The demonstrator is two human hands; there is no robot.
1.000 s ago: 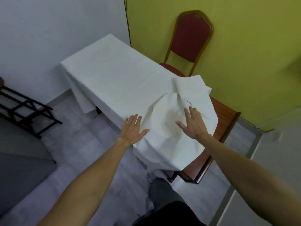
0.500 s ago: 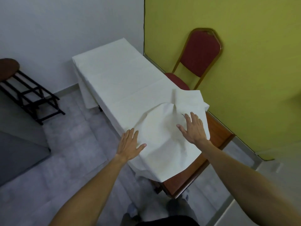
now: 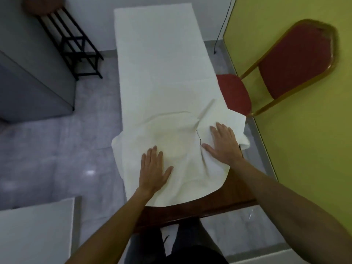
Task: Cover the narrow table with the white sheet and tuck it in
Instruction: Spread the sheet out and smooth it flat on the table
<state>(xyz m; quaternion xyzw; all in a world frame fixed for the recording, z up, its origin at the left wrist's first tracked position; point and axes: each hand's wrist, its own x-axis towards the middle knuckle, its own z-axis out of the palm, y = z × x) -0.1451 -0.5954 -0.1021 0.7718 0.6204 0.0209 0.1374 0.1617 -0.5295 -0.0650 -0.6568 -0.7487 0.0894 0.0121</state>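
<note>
1. Two grips lie flat on the white sheet [image 3: 162, 73], fingers straight, grasping nothing.
2. The left grip [image 3: 152, 169] presses the sheet near the counter's [image 3: 205, 207] near-left corner.
3. The right grip [image 3: 222, 144] presses a rumpled fold at the right edge.
4. The sheet covers the far part; bare wood shows along the near edge.
5. A red chair [image 3: 293, 61] stands beside the right edge.

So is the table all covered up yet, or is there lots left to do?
Mostly covered. The white sheet lies flat over the far part of the table. Right now the left hand and right hand press flat on the rumpled near part. Left to do: the near end shows bare wood, so the sheet needs pulling over it, smoothing and tucking in.
</note>
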